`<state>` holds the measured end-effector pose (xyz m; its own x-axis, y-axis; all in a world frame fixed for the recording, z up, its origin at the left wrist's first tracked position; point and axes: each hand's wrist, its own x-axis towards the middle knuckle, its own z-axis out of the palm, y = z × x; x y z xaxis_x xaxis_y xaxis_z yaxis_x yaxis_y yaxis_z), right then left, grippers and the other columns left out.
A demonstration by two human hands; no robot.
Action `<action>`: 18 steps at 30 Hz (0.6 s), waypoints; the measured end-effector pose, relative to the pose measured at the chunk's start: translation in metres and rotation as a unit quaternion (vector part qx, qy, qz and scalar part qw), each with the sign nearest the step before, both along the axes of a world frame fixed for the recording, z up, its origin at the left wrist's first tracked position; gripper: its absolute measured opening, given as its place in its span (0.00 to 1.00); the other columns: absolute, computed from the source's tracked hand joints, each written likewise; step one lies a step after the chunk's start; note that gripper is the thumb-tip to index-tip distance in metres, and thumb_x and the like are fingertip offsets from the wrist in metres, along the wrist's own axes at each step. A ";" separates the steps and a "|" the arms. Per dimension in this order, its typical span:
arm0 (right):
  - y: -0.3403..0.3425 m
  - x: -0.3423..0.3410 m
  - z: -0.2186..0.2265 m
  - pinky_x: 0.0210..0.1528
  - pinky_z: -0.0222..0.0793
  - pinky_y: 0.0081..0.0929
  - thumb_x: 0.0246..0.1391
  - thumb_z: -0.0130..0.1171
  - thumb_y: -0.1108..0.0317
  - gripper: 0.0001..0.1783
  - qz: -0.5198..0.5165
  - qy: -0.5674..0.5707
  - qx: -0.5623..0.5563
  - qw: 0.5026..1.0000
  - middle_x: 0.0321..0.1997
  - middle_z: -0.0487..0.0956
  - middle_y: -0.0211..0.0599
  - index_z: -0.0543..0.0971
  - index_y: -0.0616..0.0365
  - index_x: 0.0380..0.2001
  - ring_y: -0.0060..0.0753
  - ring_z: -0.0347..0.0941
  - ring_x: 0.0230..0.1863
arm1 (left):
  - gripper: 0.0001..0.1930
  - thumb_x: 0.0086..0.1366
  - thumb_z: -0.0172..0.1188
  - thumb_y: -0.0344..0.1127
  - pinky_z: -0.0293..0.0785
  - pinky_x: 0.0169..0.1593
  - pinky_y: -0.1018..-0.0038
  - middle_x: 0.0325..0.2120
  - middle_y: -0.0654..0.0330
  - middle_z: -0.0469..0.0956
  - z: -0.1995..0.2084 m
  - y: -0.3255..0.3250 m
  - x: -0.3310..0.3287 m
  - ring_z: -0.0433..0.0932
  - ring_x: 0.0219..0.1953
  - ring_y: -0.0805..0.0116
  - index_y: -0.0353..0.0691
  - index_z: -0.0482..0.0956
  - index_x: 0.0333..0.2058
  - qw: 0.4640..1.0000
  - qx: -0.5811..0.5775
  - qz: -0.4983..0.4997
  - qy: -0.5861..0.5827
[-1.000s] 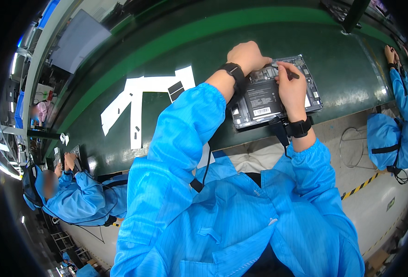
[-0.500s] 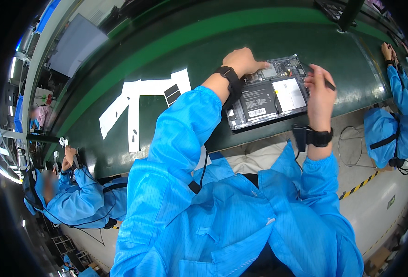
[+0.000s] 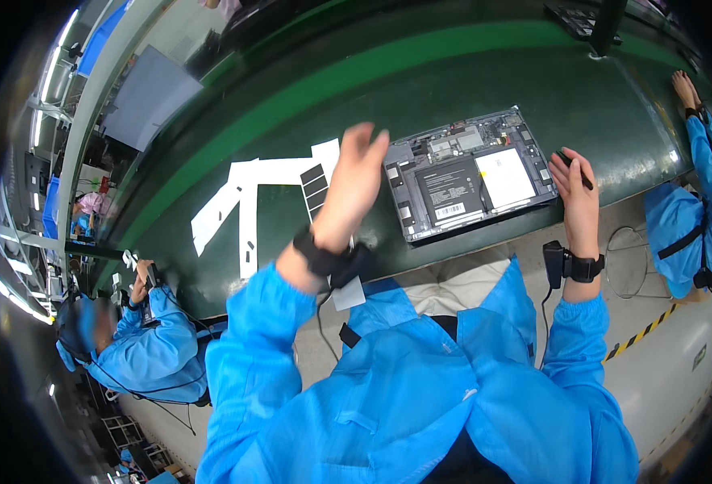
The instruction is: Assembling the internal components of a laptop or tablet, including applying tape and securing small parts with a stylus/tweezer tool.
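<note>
An opened laptop base lies on the green bench before me, its inside facing up. It shows a black battery, a white rectangle and a circuit board along the far side. My left hand is raised beside the laptop's left side, fingers apart and nothing seen in them. Near it is a white strip with black pads. At the laptop's right edge my right hand is closed around a slim black tool; its exact kind cannot be made out.
White backing strips with small black pieces lie on the bench to the left. Co-workers in blue sit at far left and right. A post stands at the back right, beside another dark device.
My left hand has left the laptop's circuit board and moved left toward the white strips. My right hand has shifted slightly right and down, keeping the black tool.
</note>
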<state>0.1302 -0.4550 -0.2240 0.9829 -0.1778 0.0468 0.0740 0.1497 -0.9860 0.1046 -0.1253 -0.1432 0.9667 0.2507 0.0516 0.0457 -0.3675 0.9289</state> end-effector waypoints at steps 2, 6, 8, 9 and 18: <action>0.005 -0.002 0.000 0.63 0.66 0.32 0.71 0.44 0.54 0.24 0.017 -0.008 -0.019 1.000 0.58 0.73 0.55 0.70 0.64 0.57 0.42 0.70 0.62 | 0.32 0.72 0.51 0.45 0.60 0.64 0.70 0.60 0.40 0.67 -0.028 -0.004 -0.031 0.66 0.63 0.60 0.25 0.56 0.63 0.991 -0.044 0.035 0.118; 0.021 -0.007 0.001 0.60 0.64 0.27 0.72 0.43 0.55 0.23 -0.005 -0.045 -0.147 0.988 0.54 0.77 0.51 0.72 0.63 0.55 0.36 0.71 0.59 | 0.38 0.72 0.50 0.41 0.59 0.64 0.75 0.62 0.45 0.65 -0.040 -0.040 -0.052 0.66 0.63 0.61 0.24 0.41 0.68 0.960 -0.254 -0.011 0.116; 0.023 -0.004 -0.005 0.55 0.66 0.27 0.71 0.43 0.55 0.21 -0.046 -0.067 -0.229 0.970 0.48 0.79 0.45 0.74 0.61 0.52 0.31 0.73 0.52 | 0.38 0.71 0.50 0.39 0.61 0.63 0.74 0.61 0.44 0.66 -0.035 -0.050 -0.050 0.67 0.62 0.61 0.25 0.41 0.69 0.959 -0.259 0.026 0.112; 0.025 -0.005 -0.003 0.55 0.66 0.27 0.71 0.43 0.55 0.21 -0.043 -0.068 -0.230 0.970 0.48 0.79 0.45 0.74 0.61 0.52 0.31 0.73 0.52 | 0.38 0.71 0.50 0.39 0.61 0.63 0.74 0.61 0.44 0.66 -0.034 -0.052 -0.050 0.67 0.62 0.61 0.25 0.41 0.69 0.959 -0.261 0.028 0.111; 0.024 0.001 -0.002 0.49 0.67 0.26 0.70 0.45 0.56 0.18 -0.067 -0.105 -0.247 0.961 0.41 0.79 0.38 0.77 0.59 0.46 0.27 0.72 0.43 | 0.42 0.64 0.54 0.35 0.44 0.71 0.65 0.69 0.47 0.52 -0.013 -0.042 -0.035 0.47 0.72 0.57 0.29 0.41 0.70 0.945 -0.318 0.005 0.077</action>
